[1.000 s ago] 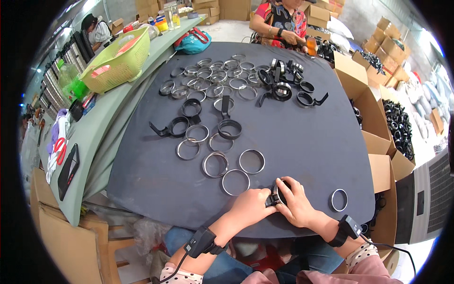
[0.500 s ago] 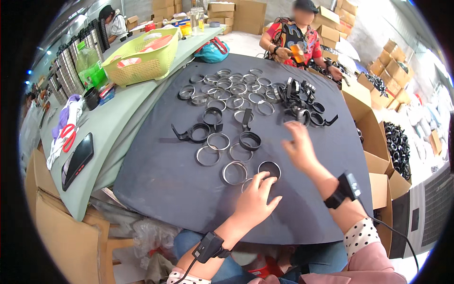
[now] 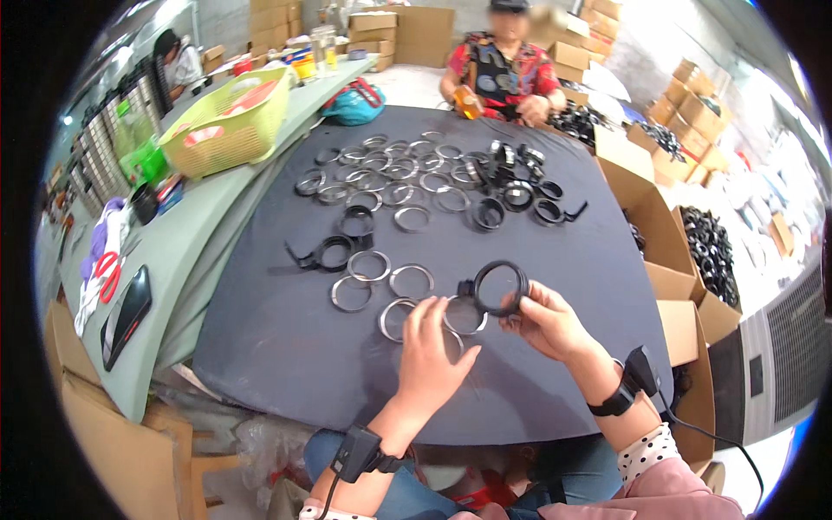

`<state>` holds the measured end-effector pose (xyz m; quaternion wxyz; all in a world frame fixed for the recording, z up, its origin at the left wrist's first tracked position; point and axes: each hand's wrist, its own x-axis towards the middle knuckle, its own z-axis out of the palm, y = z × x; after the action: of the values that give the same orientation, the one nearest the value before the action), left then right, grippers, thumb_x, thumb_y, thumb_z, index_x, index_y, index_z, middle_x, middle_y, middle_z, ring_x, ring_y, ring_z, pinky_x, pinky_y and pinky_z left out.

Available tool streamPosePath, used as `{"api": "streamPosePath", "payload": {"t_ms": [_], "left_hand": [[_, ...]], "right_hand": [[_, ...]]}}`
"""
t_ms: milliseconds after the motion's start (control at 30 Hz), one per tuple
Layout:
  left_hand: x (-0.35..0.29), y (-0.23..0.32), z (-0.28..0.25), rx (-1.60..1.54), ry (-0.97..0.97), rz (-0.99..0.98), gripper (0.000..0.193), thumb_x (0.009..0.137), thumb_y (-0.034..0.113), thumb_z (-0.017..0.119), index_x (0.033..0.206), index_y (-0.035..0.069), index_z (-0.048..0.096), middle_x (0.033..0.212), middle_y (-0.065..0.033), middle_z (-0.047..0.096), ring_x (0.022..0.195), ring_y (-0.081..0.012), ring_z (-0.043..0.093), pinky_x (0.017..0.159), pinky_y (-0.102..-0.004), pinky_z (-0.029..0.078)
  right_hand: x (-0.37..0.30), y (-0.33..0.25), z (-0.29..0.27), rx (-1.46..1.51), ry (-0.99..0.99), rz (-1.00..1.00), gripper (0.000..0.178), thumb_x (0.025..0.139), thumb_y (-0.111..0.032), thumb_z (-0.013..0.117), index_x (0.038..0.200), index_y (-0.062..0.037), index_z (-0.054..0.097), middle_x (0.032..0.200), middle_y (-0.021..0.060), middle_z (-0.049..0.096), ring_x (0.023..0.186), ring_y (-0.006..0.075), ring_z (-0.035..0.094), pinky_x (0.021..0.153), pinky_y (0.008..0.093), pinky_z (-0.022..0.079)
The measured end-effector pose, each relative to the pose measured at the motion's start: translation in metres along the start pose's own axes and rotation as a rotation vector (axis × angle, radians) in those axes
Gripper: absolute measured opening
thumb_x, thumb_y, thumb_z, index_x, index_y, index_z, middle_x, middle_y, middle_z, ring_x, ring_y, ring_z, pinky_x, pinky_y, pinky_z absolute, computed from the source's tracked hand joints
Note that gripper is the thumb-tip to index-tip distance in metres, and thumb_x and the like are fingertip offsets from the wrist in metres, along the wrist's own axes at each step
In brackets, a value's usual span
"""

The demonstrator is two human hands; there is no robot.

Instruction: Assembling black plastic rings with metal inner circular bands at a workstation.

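My right hand grips a black ring by its right side, holding it upright above the dark table. A small black tab juts from the ring's left side. Just left of it, my left hand hovers low over or rests on thin metal rings, thumb spread from the outstretched fingers. One metal ring lies by its fingertips, and another is partly covered by them. More metal rings lie beyond. Farther left is a black ring with an arm.
Many metal rings and a heap of black rings cover the table's far part. Opposite stands a person holding something orange. A green side table carries a yellow basket. Cardboard boxes line the right side.
My right hand has come down and left and now holds the black ring that lay on the table. My left hand stays over the metal rings. The whole view has shifted slightly.
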<state>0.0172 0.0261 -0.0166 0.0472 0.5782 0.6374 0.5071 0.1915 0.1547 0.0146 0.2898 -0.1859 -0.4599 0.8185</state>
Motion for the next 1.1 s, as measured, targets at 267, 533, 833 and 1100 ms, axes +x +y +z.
{"api": "streamPosePath", "payload": {"t_ms": [267,533,833,1100], "left_hand": [[-0.023,0.014,0.033,-0.079,-0.461,0.234,0.05,0.07,0.025,0.083,0.11,0.003,0.06,0.098,-0.0126,0.066,0.095,-0.0317,0.062,0.097,-0.0453,0.043],[-0.039,0.028,0.045,-0.054,-0.415,0.314,0.03,0.071,0.022,0.08,0.085,0.004,0.06,0.072,-0.0128,0.062,0.072,-0.0341,0.061,0.067,-0.0402,0.047],[-0.038,0.029,0.046,0.109,-0.526,0.178,0.025,0.071,0.015,0.075,0.086,0.002,0.06,0.077,-0.0161,0.065,0.071,-0.0356,0.065,0.06,-0.0428,0.052],[-0.039,0.029,0.047,0.09,-0.515,0.168,0.025,0.071,0.013,0.075,0.088,0.002,0.061,0.079,-0.0163,0.065,0.072,-0.0361,0.065,0.061,-0.0426,0.052]], "right_hand": [[-0.106,0.017,-0.037,0.312,-0.19,0.17,0.03,0.091,-0.025,0.066,0.109,-0.0026,0.058,0.103,0.0085,0.063,0.092,0.022,0.061,0.083,0.0364,0.048],[-0.179,-0.01,-0.063,-1.009,0.419,0.053,0.026,0.086,-0.013,0.07,0.106,0.0019,0.062,0.1,0.0099,0.066,0.096,0.0172,0.062,0.083,0.0319,0.05],[-0.213,0.013,-0.103,-1.715,0.591,-0.173,0.075,0.07,-0.029,0.08,0.132,-0.0025,0.047,0.133,0.0197,0.047,0.126,0.0396,0.041,0.104,0.0466,0.036],[-0.184,0.007,-0.052,-1.991,0.509,-0.729,0.056,0.07,-0.006,0.067,0.125,-0.0057,0.055,0.133,0.0157,0.05,0.116,0.0326,0.048,0.094,0.0434,0.041]]}}
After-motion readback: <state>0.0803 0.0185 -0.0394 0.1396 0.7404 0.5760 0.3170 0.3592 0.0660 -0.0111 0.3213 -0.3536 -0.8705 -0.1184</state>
